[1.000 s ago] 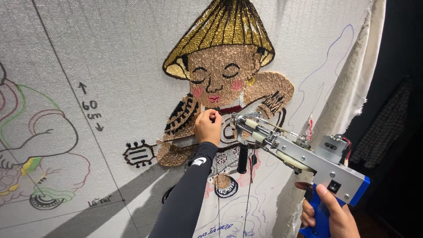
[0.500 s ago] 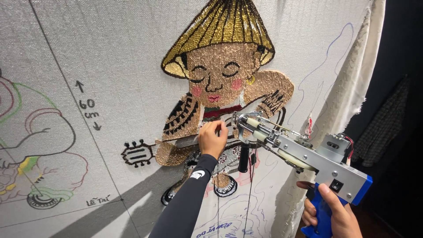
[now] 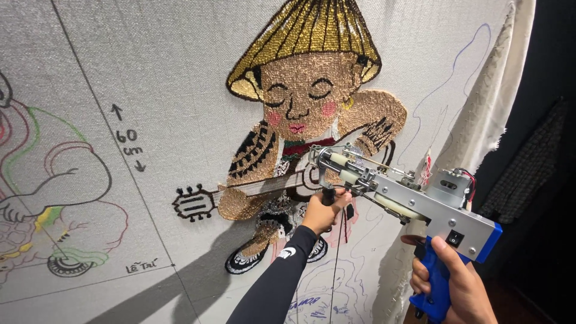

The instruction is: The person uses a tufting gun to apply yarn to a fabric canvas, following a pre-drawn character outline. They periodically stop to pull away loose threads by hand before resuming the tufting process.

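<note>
Both hands closed: right hand (image 3: 447,279) wraps the blue grip of the silver metal tufting gun (image 3: 408,195); left hand (image 3: 324,213) clasps its black front handle, needle end against the stretched grey-white backing cloth (image 3: 150,72). I judge the tufted figure with the gold cone hat (image 3: 303,36) partly done: hat, face, torso filled; instrument outline and blue-drawn lower sections remain bare. Versus a second ago, the left hand has dropped from the cloth onto the front handle.
</note>
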